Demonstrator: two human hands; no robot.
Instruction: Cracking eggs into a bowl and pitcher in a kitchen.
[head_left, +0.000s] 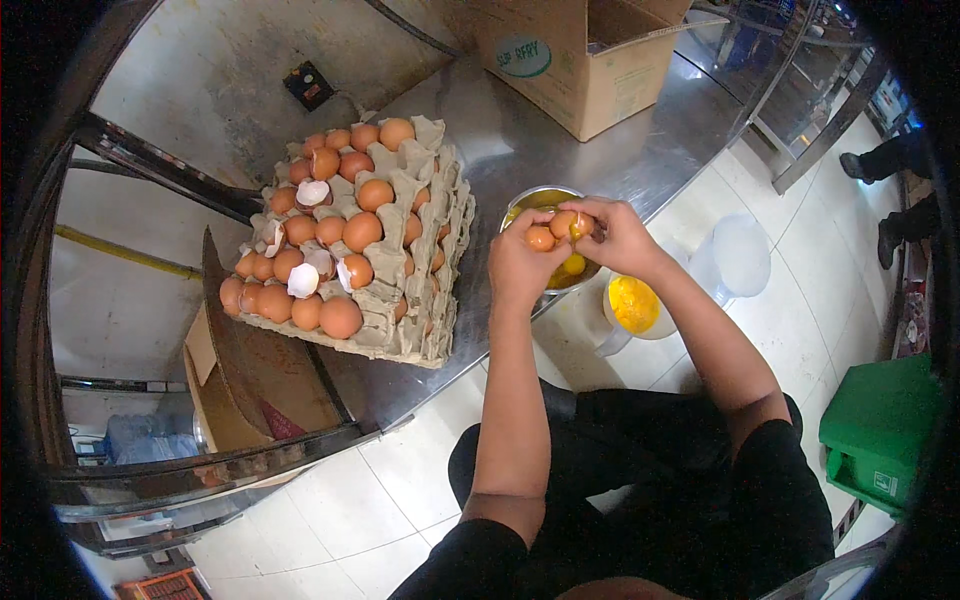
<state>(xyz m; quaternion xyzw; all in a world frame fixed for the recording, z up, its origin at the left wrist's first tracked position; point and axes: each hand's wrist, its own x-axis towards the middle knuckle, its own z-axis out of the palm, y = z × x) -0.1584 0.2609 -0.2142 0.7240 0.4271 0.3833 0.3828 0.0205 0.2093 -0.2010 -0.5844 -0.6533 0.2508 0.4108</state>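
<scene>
Over a round metal bowl (536, 199), my left hand (525, 259) and my right hand (619, 236) meet at a cracked brown egg (581, 225), with egg stuff showing at its split. Another brown egg (539, 238) is held in my left fingers. Yolk and egg white lie in the bowl below. Close by on the right, partly behind my right forearm, a plastic jug (608, 307) holds yellow egg yolks (634, 304). To the left, stacked pulp egg trays (390, 300) carry many brown eggs (341, 317) and a few broken shells (303, 280).
The steel table (517, 112) bears an open cardboard box (555, 82) at the back. A clear plastic container (731, 255) is right of the jug. A green bin (877, 427) stands at the right. Another person's legs (892, 161) show at the upper right.
</scene>
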